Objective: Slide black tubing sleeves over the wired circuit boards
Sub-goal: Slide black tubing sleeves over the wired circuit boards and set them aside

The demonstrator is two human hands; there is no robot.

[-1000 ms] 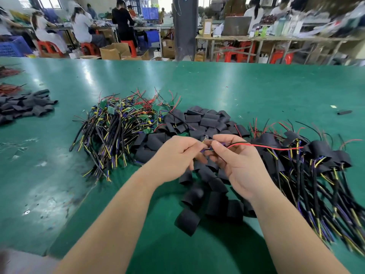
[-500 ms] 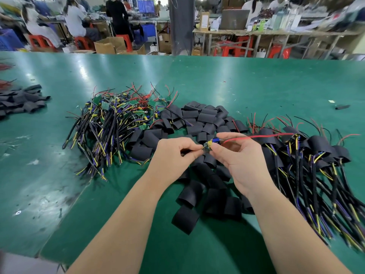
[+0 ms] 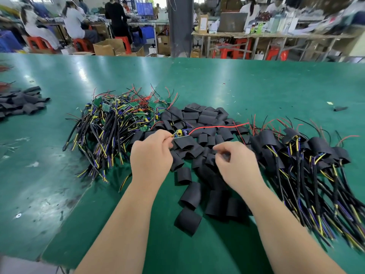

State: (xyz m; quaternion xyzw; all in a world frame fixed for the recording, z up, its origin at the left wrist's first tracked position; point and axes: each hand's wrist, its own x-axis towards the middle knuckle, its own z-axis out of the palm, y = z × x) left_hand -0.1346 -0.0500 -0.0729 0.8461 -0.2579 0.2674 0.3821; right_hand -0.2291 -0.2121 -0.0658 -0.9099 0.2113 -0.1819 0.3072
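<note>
My left hand (image 3: 151, 155) pinches a small wired circuit board (image 3: 180, 133) by its near end; its red wire (image 3: 217, 126) trails off to the right. My right hand (image 3: 236, 165) hovers over the heap of loose black tubing sleeves (image 3: 197, 119) with its fingers curled, and it is blurred, so whether it holds a sleeve is unclear. Bare boards with black, yellow and purple wires lie in a pile (image 3: 110, 123) to the left. Boards wearing sleeves lie in a pile (image 3: 308, 155) to the right.
The green table (image 3: 256, 86) stretches far ahead. A second heap of black sleeves (image 3: 21, 101) lies at the far left edge. One stray black piece (image 3: 340, 108) sits at the far right. People sit at benches beyond the table.
My right hand let go of the board and dropped down toward the sleeve heap. My left hand keeps the board and has moved slightly left. The camera tilted a little.
</note>
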